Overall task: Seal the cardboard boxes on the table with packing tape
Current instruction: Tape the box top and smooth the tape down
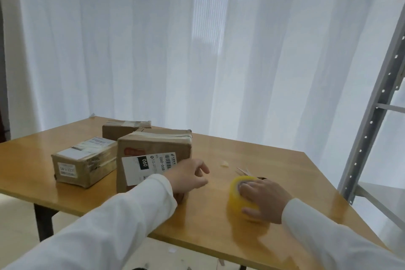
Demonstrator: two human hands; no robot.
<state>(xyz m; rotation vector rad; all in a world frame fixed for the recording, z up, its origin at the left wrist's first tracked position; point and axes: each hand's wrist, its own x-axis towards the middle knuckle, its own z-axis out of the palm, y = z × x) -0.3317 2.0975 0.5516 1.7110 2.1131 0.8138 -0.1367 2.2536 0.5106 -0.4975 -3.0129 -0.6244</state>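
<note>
The wooden counter [252,155] carries three cardboard boxes; the tallest, the labelled box [153,160], stands nearest, with a low box [84,163] to its left and a small far box [122,130] behind, and all three seem to bear old tape along their tops; the step in hand looks like fetching the tape, before any fresh strip is laid. The right hand [265,200] grips the yellow roll of packing tape [243,197], which rests on the counter right of the labelled box, its fingers over the core and thumb on the near side; the left hand [190,176] hovers beside that box, its grip loose and holding nothing; next, I judge, the roll must be lifted and its free end found; scissors [244,171] lie just behind the roll, handles mostly hidden by the roll and hand; a small pale scrap [224,164] is too blurred to name; the tape's loose end cannot be made out.
</note>
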